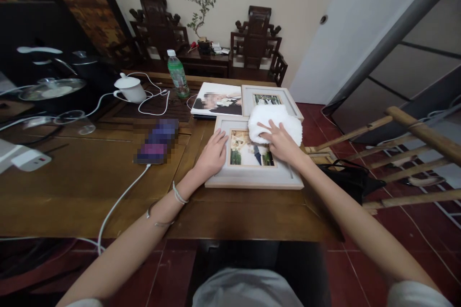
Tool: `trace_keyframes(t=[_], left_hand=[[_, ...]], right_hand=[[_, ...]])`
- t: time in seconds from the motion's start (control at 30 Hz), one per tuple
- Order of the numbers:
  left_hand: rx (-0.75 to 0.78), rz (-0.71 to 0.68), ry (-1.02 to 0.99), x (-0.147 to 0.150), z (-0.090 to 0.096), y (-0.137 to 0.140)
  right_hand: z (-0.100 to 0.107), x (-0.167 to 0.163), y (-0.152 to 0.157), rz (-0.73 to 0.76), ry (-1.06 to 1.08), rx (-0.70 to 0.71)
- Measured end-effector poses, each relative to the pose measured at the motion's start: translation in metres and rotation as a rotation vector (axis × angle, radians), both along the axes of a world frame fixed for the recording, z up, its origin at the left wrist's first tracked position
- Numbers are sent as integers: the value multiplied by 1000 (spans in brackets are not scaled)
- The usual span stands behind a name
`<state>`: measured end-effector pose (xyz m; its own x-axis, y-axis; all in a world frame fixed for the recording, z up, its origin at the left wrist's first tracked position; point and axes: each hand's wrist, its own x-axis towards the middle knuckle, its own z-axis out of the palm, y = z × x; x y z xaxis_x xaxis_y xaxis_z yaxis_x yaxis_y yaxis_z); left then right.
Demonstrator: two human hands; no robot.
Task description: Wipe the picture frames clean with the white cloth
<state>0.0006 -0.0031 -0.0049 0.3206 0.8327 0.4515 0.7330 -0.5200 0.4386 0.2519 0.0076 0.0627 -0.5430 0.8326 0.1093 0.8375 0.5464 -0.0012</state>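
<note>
A picture frame with a pale border and a photo inside lies flat near the table's front edge. My left hand rests on its left side, fingers stretched out over the border. On the frame's upper right part lies a folded, fluffy white cloth. My right hand presses down on this cloth with its fingers spread. Behind it, a second picture frame is partly covered by the cloth. A photo panel showing a blurred portrait sits beside that one, raised on something dark.
The wooden table also bears a green-labelled bottle, a lidded white cup, a phone on a white cable, a clear plastic cup and a lidded pot. A wooden chair stands at the right.
</note>
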Motion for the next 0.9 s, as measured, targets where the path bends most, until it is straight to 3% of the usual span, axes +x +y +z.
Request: trace_keyframes(t=[0.17, 0.4, 0.5, 0.63, 0.9], left_hand=[[-21, -1, -4, 0, 1, -1], [4, 2, 3, 1, 0, -1], [2, 6, 17, 1, 0, -1], [-15, 7, 29, 1, 1, -1], [-1, 2, 2, 0, 1, -1]], right_hand=[[1, -8, -18, 24, -93, -41], [29, -4, -98, 142, -28, -364], [39, -4, -116, 180, 4, -440], [34, -4, -106, 167, 29, -416], [6, 3, -30, 41, 27, -85]])
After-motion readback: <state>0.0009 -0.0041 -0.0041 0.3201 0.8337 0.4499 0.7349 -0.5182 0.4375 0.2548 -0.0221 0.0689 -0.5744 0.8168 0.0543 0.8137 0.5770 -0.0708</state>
